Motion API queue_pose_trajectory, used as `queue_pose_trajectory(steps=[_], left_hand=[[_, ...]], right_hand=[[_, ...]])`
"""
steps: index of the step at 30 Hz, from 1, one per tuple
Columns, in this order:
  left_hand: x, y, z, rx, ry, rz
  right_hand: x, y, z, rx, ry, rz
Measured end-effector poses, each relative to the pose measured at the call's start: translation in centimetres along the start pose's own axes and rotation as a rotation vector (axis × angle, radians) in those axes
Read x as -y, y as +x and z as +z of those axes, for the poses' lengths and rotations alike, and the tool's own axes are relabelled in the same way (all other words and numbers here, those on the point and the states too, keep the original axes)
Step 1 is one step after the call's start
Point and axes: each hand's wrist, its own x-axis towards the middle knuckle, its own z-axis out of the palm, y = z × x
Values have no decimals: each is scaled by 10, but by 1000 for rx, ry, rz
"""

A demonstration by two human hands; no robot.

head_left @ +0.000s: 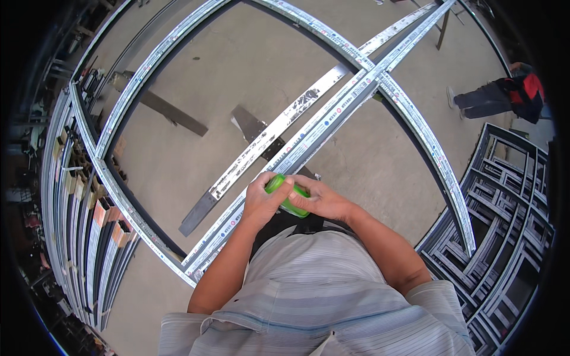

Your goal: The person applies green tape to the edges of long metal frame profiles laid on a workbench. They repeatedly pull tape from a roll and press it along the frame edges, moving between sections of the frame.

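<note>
In front of my waist I hold a small bright green rounded object [275, 183] between both hands; its exact kind is hard to make out. My left hand [261, 197] wraps its left end, and my right hand [324, 200] closes on its right side, with the thumbs meeting over the top. Just beyond my hands lies a large frame of film-covered metal profiles [332, 114], whose long middle bar runs diagonally from lower left to upper right. My fingers hide part of that bar.
Beneath the frame, a worn white support beam [285, 121] runs parallel to the middle bar. Long profiles [92, 249] are stacked at the left with wooden blocks. Finished-looking lattice frames [499, 237] lie at the right. A person [499, 99] stands at the upper right.
</note>
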Motion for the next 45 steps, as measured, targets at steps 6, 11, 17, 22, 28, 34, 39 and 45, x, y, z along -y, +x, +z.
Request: queue_pose_trajectory(steps=[6,11,17,22,28,34,39,45], left_hand=[[37,4,-3,-246,99,315],[60,-5,-49,-442,528,195],[101,2,-87,-120,894,-209],[83,12,-97,46,588,-448],[117,26,-111,108,412,-345],[73,12,-98,309,352,-382],[70,5,-100,278,337,-407],[114,33,-103,252,423,-376]], right_hand=[[-27,-27,-7,-31,46,24],[-82,-67,-15,-167,238,32],[-137,-126,-31,-458,561,-40],[-175,-174,-39,-663,729,-167],[-214,-198,-22,-899,949,-195],[-227,-189,-6,-1044,1002,-129],[-211,-173,-5,-962,979,-133],[-215,-162,-18,-870,985,-229]])
